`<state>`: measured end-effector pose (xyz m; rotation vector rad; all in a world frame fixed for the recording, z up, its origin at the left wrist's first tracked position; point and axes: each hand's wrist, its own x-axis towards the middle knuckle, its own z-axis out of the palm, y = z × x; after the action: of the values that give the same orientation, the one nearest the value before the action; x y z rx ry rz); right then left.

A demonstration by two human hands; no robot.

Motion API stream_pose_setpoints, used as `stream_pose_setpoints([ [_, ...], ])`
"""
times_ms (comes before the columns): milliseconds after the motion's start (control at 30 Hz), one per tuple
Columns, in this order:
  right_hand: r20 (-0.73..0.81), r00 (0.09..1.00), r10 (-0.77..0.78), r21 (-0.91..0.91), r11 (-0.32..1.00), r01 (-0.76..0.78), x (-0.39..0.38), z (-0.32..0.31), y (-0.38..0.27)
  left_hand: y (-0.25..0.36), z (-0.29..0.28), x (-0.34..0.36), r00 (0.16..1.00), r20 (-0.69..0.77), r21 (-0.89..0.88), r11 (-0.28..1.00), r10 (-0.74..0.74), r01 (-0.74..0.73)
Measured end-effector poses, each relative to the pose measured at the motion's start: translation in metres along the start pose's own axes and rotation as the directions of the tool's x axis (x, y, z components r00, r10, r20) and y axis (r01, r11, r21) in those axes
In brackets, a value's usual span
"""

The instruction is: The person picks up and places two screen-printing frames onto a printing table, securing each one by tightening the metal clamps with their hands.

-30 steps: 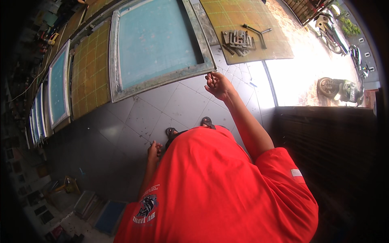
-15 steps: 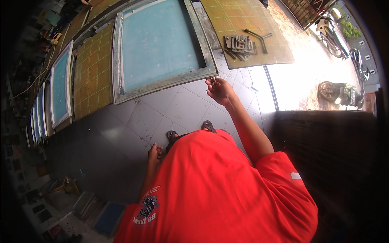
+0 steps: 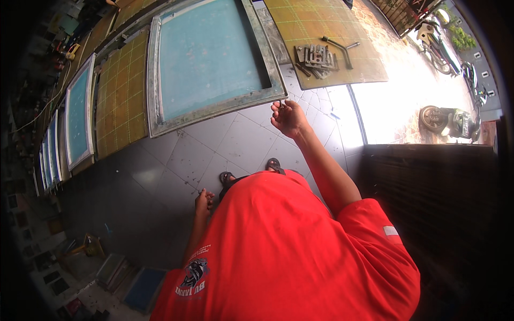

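A: Grey tile floor (image 3: 219,150) fills the middle. What sits above it?
B: Biggest item: metal-framed printing screen (image 3: 219,111), teal mesh (image 3: 214,61) inside. Far end is cropped by the top of the view.
A: To its right?
B: Yellow-brown grid-lined board (image 3: 337,27). On its near part, a heap of flat metal brackets (image 3: 318,58); just right of those, a three-armed wrench (image 3: 345,51).
A: Hands?
B: Right hand (image 3: 289,119) is up at the screen's near right corner (image 3: 282,96). Fingers bent in toward the thumb. Can't make out whether they pinch something small, or whether they touch the metal.
A: Which way is the screen from those fingers?
B: Corner is just beyond the tips. From there the near rail (image 3: 246,102) heads left and slightly back toward the person; the right side rail heads away. Long axis looks like the away direction, but the crop means I won't swear to it.
A: Left?
B: Left hand (image 3: 204,202) hangs low by the person's left side, well apart from the screen. Fingers loosely curled; can't see if anything is inside. Right hand is clearly the nearer one.
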<state>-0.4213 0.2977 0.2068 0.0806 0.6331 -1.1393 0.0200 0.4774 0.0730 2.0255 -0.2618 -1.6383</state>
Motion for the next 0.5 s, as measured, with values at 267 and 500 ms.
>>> stream_pose_setpoints([
  [267, -0.277, 0.949, -0.152, -0.157, 0.981, 0.111, 0.004, 0.004, 0.006, -0.002, 0.0, -0.001, 1.0, 0.028, 0.027, 1.0, 0.013, -0.014],
  [500, -0.194, 0.977, -0.085, -0.13, 0.99, 0.06, -0.005, 0.006, 0.001, 0.002, 0.001, -0.001, 1.0, 0.021, 0.033, 0.999, -0.006, 0.005],
])
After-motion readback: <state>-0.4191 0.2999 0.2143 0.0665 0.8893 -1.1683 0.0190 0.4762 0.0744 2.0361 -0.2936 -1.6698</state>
